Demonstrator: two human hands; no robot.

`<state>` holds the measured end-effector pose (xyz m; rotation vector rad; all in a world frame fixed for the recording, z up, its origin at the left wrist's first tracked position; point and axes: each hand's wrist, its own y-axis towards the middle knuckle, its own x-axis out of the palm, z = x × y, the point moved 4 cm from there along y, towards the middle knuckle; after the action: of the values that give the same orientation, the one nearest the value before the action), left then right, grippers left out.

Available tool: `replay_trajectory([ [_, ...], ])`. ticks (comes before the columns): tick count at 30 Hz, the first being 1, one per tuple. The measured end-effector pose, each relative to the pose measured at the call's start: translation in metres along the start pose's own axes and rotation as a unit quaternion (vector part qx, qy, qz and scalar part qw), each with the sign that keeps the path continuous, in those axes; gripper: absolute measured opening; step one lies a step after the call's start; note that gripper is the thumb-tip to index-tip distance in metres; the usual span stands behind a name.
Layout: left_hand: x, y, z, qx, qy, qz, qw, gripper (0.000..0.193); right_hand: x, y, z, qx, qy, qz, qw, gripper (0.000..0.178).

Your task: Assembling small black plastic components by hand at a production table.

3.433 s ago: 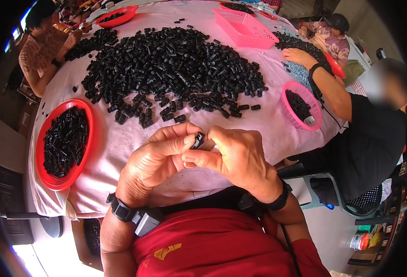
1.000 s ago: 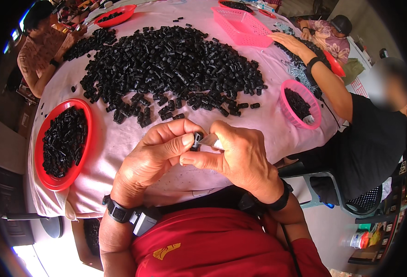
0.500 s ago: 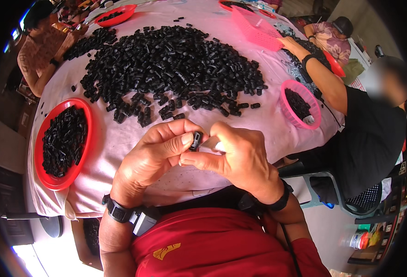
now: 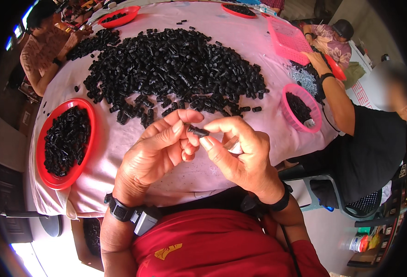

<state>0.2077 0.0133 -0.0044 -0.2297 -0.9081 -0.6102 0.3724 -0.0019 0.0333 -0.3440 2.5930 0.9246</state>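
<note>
A small black cylindrical plastic part is held in front of me, lying nearly sideways between my two hands. My left hand has its thumb and forefinger at the part's left end, with the other fingers loosely curled. My right hand presses thumb and forefinger on its right end. Also in my right hand is a pale, flat, blade-like tool, mostly hidden by the fingers. Beyond my hands spreads a large heap of similar black parts on the pink tablecloth.
To the left stands a red basin of black pieces; to the right, a pink basket holds more. A co-worker's hand touches a pink rectangular basket near silvery metal bits. More people sit around the table.
The black part has turned from upright to nearly sideways. My right thumb and forefinger have come onto its end, and my left fingers have loosened. The co-worker's pink rectangular basket has shifted right.
</note>
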Motion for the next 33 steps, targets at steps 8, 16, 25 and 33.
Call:
replay_trajectory([
  [8,0.0,0.001,-0.002,0.03,0.09,0.011,0.995,0.028,0.007,0.0,-0.001,-0.065,-0.014,0.052,0.996,0.027],
  [16,0.0,0.002,-0.002,0.041,0.116,-0.013,0.992,0.024,0.003,0.001,-0.005,-0.066,-0.09,0.026,0.993,0.025],
  [25,0.005,-0.002,-0.005,0.02,0.127,0.025,0.991,0.028,0.002,0.004,-0.004,-0.007,-0.187,-0.013,0.982,0.044],
  [33,0.003,0.0,-0.008,0.019,0.123,0.018,0.992,0.028,0.004,0.003,-0.001,0.01,-0.216,-0.018,0.976,0.052],
])
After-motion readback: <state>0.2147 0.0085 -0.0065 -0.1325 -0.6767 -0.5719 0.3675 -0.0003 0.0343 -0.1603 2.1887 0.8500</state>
